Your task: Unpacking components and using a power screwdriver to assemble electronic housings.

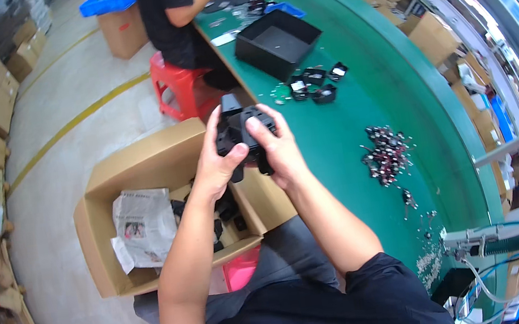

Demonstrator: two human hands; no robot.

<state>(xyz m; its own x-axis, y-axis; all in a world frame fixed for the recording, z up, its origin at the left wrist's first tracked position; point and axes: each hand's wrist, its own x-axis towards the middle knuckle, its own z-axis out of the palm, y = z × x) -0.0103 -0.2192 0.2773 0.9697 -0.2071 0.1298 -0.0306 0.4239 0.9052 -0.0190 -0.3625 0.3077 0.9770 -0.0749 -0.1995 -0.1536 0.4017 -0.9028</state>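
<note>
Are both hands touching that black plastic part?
Touching: the head view shows the left hand and right hand wrapped around the black plastic part.

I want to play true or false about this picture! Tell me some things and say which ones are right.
1. Both hands hold the black plastic part. True: the left hand and the right hand both grip it.
2. The open cardboard box has newspaper in it. True.
3. The table is red. False: it is green; the stool is red.
4. The black tray on the table is full of parts. False: it looks empty inside.
5. A pile of small dark parts lies on the table to the right of the hands. True.
</note>
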